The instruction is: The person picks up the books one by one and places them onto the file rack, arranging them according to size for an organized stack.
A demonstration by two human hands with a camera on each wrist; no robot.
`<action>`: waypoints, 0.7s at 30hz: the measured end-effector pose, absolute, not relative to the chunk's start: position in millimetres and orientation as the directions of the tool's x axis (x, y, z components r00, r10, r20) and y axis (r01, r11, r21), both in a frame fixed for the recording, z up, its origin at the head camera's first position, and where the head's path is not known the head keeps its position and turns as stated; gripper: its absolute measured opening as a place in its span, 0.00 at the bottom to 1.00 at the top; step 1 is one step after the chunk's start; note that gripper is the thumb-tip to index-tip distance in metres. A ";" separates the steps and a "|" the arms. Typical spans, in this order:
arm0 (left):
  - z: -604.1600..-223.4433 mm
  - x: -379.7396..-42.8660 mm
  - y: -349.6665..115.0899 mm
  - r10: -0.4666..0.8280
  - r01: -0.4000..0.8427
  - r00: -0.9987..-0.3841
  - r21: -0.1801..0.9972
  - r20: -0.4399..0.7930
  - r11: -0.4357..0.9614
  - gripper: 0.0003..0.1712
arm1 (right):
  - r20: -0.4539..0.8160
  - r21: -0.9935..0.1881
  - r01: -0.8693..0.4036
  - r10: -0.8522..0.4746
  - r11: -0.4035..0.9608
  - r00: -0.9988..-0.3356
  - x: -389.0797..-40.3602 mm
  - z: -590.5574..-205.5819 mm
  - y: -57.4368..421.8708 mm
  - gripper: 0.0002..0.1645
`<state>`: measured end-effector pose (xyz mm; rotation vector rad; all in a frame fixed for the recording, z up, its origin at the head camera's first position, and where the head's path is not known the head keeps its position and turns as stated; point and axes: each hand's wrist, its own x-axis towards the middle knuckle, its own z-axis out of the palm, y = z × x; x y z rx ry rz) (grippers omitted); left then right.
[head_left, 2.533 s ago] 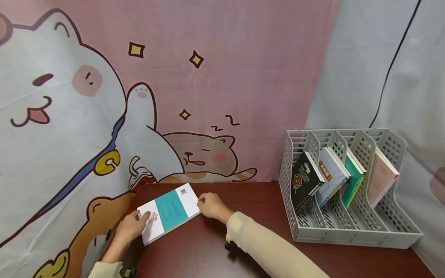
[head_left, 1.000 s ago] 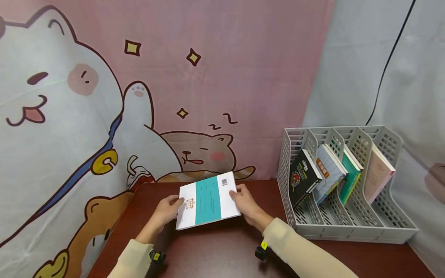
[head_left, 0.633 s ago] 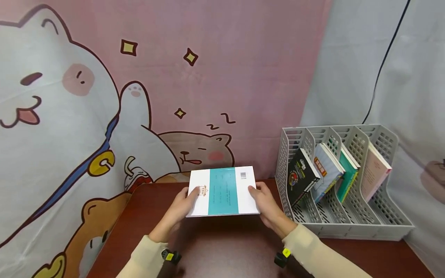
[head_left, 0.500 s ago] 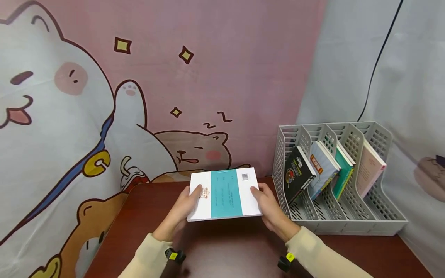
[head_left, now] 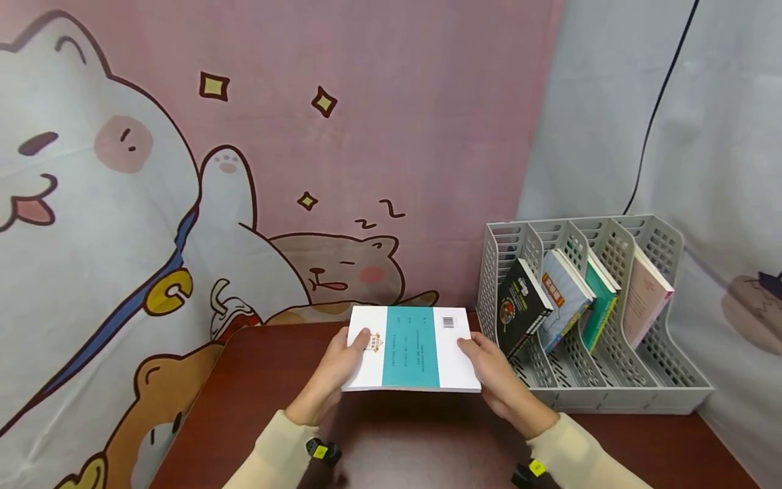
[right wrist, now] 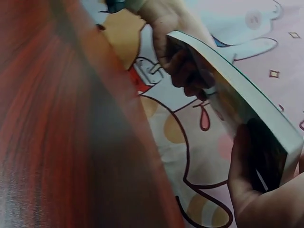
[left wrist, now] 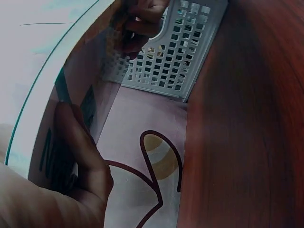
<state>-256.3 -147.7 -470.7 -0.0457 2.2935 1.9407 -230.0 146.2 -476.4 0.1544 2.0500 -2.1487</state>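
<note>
Both hands hold a white book (head_left: 411,348) with a teal band and a barcode, raised off the table. My left hand (head_left: 334,363) grips its left end, thumb on the upper cover. At the opposite end, my right hand (head_left: 491,370) grips it the same way. The left wrist view shows the fingers (left wrist: 78,137) curled beneath the book's dark, glossy underside. From the right wrist, the book (right wrist: 247,99) appears edge-on, with fingers of both hands under it.
On the right of the brown table (head_left: 421,448) stands a grey slotted file rack (head_left: 623,401). A black book (head_left: 519,305), a light blue book (head_left: 562,299), a green book (head_left: 601,302) and a pink book (head_left: 646,299) lean in its compartments. Behind hangs a cartoon cat curtain (head_left: 366,156).
The book was lying tilted at the table's left; both hands have lifted it, turned it level and carried it right. Most recently it moved slightly right and lower in the view.
</note>
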 end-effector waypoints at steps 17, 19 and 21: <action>-474.1 -283.4 -183.2 0.428 -0.148 -0.879 0.973 -0.212 0.178 0.34 | -0.178 -0.984 0.151 -0.376 0.100 -0.909 -254.9 -460.9 174.6 0.28; -474.4 -287.5 -189.0 0.482 -0.157 -0.847 0.971 -0.225 0.178 0.34 | -0.181 -0.983 0.145 -0.470 0.113 -0.864 -254.6 -463.0 177.1 0.27; -473.8 -290.5 -192.6 0.526 -0.153 -0.818 0.969 -0.233 0.193 0.33 | -0.195 -0.981 0.161 -0.552 0.110 -0.810 -252.3 -466.2 176.7 0.29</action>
